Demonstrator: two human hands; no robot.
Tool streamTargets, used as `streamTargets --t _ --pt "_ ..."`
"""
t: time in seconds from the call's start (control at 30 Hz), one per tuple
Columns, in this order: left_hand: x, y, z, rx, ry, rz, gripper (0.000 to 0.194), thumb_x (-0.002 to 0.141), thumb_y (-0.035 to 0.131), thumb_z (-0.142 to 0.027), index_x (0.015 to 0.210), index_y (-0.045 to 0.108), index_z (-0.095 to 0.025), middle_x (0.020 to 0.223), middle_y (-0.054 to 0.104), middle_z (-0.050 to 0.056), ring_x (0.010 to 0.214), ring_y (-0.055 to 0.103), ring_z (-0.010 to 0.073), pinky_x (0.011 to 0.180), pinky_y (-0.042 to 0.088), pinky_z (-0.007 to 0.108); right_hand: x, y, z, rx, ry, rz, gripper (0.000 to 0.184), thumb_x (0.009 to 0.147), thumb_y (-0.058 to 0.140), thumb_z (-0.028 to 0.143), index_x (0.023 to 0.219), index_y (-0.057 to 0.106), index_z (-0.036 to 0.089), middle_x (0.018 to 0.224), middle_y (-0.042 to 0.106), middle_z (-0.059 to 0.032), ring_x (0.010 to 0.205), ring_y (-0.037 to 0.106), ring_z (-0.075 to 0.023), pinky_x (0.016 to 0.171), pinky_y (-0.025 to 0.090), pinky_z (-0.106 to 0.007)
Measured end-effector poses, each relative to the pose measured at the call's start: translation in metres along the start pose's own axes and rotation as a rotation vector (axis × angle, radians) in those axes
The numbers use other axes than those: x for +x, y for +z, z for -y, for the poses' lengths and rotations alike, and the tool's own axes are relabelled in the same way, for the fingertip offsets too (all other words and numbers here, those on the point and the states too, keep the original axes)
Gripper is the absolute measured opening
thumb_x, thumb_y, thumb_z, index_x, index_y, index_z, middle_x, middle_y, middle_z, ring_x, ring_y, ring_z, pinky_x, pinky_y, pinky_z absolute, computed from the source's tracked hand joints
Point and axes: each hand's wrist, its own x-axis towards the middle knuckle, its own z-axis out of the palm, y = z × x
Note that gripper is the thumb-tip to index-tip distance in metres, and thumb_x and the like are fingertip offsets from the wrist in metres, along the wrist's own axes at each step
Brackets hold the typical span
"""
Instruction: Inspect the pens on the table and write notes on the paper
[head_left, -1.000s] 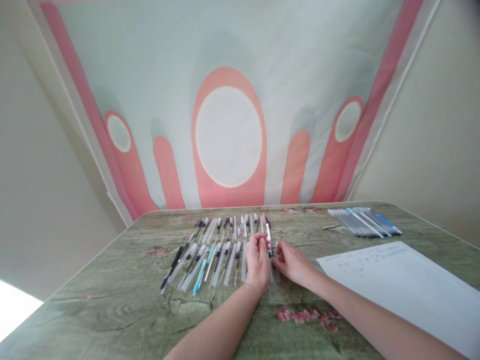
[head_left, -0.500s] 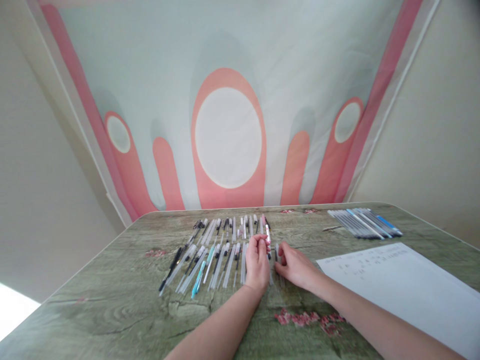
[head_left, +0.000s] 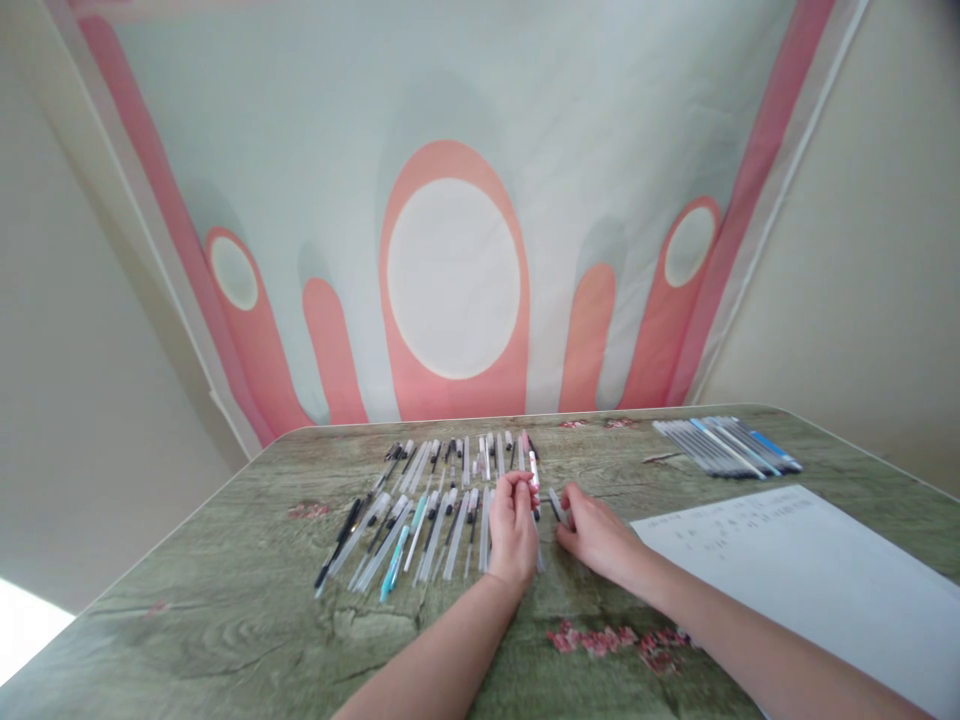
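Observation:
My left hand (head_left: pixel 516 530) is over the right end of the near row of pen parts. Its curled fingers close around a slim white and pink pen (head_left: pixel 534 465), whose lower end looks dark. Just right of it, my right hand (head_left: pixel 596 533) pinches a translucent, dark-tipped pen piece (head_left: pixel 556 502) close to the tabletop; the fingers hide part of it. Left of my hands, clear barrels, caps and dark refills lie in two rows, with a turquoise pen (head_left: pixel 394 564) in the near row.
A bundle of grey and blue pens (head_left: pixel 726 447) lies at the back right of the wood-patterned table (head_left: pixel 247 620). A white sheet with faint marks (head_left: pixel 810 580) lies partly beneath my right forearm. Behind the table hangs a printed cloth (head_left: pixel 450 280).
The piece in my right fingers has tilted, its top leaning left, and the right hand has shifted slightly right. My left hand keeps nearly the same place and grip.

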Motion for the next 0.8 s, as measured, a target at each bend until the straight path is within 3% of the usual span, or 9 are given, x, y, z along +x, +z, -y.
streamTargets --t 0.47,0.8 --pt "-0.002 0.001 -0.003 -0.042 -0.027 -0.001 0.024 0.078 0.047 -0.038 0.088 0.052 -0.016 0.073 0.051 0.001 0.061 0.047 0.0098 0.061 0.039 0.021 0.000 -0.004 -0.002 -0.198 0.079 0.019 0.024 0.070 0.051 0.020 0.092 0.044 0.017 0.076 0.062 -0.0095 0.069 0.060 -0.0234 0.054 0.030 -0.028" --pt "-0.002 0.002 -0.003 -0.034 -0.012 0.009 0.020 0.081 0.044 -0.033 0.089 0.051 -0.016 0.073 0.051 0.001 0.062 0.046 0.0094 0.062 0.039 0.021 0.007 -0.005 -0.013 -0.091 0.078 -0.003 0.021 0.067 0.052 0.019 0.087 0.047 0.019 0.068 0.059 -0.0037 0.063 0.056 -0.0174 0.053 0.029 -0.024"
